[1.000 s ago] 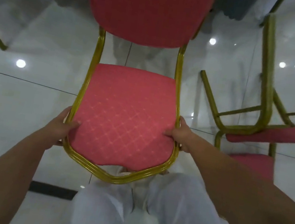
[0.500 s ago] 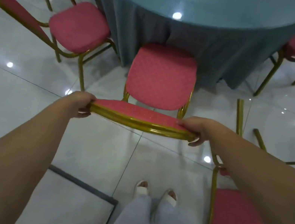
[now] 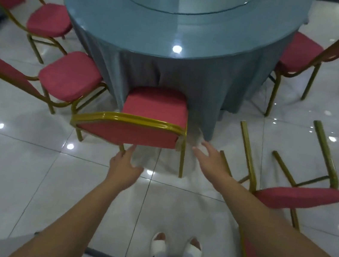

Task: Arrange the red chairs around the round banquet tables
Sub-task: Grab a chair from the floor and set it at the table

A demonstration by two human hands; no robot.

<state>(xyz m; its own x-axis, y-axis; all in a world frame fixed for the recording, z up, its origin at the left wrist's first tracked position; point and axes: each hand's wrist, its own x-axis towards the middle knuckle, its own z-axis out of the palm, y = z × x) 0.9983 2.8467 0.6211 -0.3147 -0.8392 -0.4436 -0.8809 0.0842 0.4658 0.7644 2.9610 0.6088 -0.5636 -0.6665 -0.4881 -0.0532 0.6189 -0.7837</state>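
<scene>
The chair [image 3: 127, 131] stands just ahead of my hands, seat tucked to the table [image 3: 137, 20]. My left hand [image 3: 125, 167] is flat, fingertips at its back's lower edge. My right hand [image 3: 209, 158] is spread beside it, holding nothing.

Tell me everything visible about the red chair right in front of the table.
The chair stands upright on the tiled floor, back toward the camera, seat front against the blue-grey tablecloth. Red padded seat and back, shiny gold frame and legs, seemingly metal. The left hand reaches the backrest's lower edge; contact unclear. The right hand is open beside it, apart.
</scene>
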